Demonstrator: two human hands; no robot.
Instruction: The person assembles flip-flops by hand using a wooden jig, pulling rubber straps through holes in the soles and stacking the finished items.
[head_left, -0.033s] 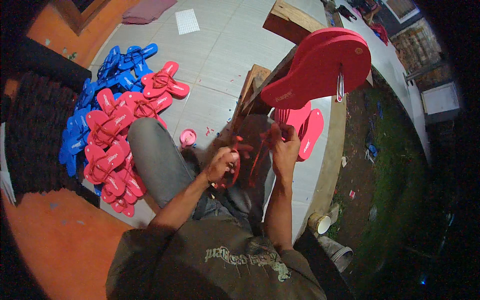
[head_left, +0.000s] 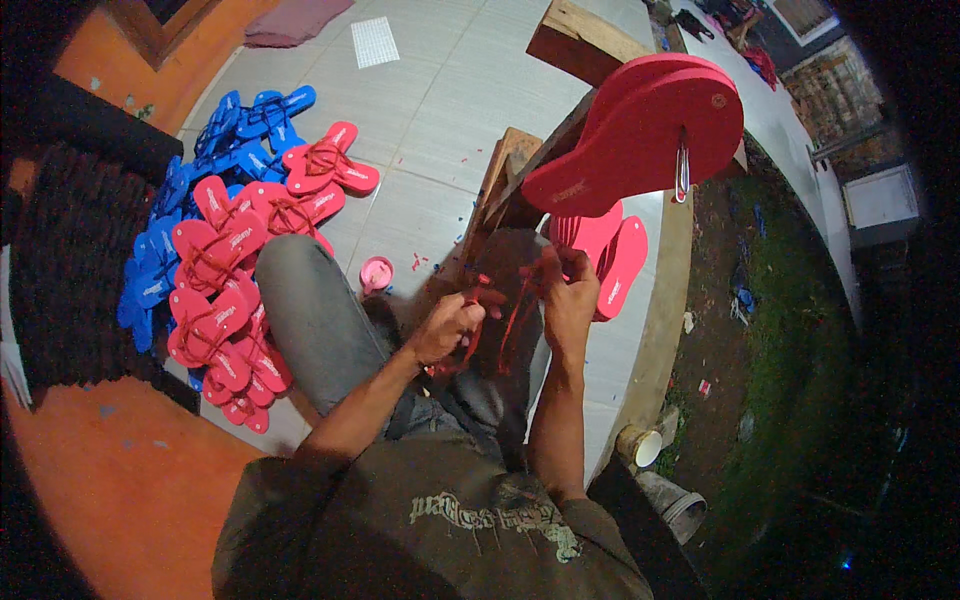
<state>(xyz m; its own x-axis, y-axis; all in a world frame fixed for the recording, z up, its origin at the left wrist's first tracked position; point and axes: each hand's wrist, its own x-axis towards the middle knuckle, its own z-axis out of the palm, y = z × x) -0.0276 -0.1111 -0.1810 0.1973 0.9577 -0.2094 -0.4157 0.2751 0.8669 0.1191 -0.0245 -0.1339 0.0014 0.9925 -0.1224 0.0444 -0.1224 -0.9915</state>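
Note:
My left hand is closed round a red sandal strap above my lap. To its right, my right hand pinches another red sandal strap, which hangs down from the fingers. Both straps are partly blurred against the dark trousers. Ahead of my right hand, red foam sandal soles are pressed together on a wooden stand. A looped metal pin sticks out of the front sole. More red soles lie on the floor beyond my right hand.
Pink-red sandals with straps are heaped at my left, beside blue sandals. A small pink cup stands near my left knee, with red scraps around it. Two pale containers sit by the floor's right edge.
The fingers of my left hand have shifted very slightly round the strap. Otherwise the two pictures look alike.

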